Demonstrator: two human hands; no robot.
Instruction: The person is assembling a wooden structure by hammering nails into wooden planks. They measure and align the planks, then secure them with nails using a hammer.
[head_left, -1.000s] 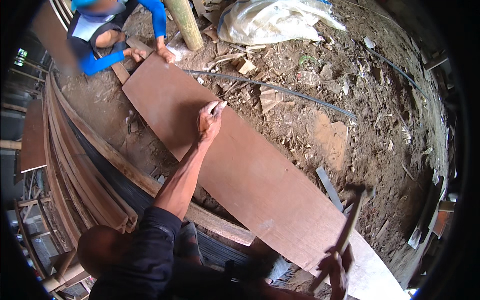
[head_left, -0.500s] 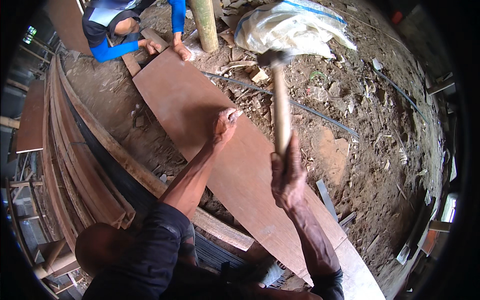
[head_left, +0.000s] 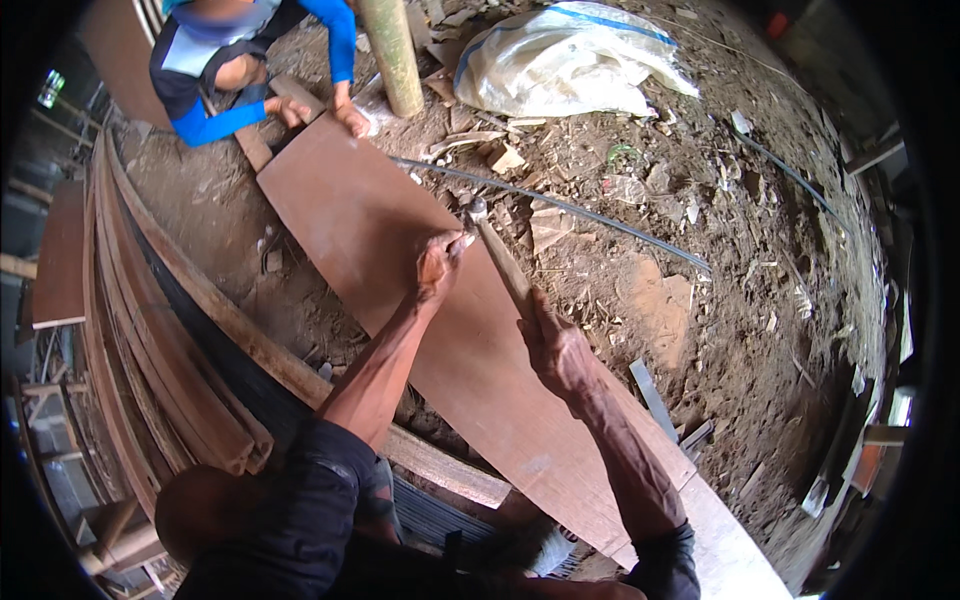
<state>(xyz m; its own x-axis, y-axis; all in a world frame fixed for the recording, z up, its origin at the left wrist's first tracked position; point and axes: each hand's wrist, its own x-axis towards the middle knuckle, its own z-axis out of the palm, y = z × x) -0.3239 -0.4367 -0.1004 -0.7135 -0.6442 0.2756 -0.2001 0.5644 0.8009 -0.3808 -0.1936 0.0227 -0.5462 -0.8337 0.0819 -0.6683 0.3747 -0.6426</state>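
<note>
Head view: my right hand [head_left: 556, 345] grips the hammer [head_left: 497, 252], its head just beyond my left hand [head_left: 438, 266], whose pinched fingers steady a nail, too small to confirm, on the plywood board [head_left: 400, 250]; driving it looks barely begun.

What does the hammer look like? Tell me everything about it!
The hammer has a pale wooden handle and a small dark metal head. The right hand grips the lower end of the handle. It slants up and to the left, so the head sits low over the reddish-brown board, right beside the left hand, whose fingers pinch something too small to make out. Whether the head touches the board cannot be told.
</note>
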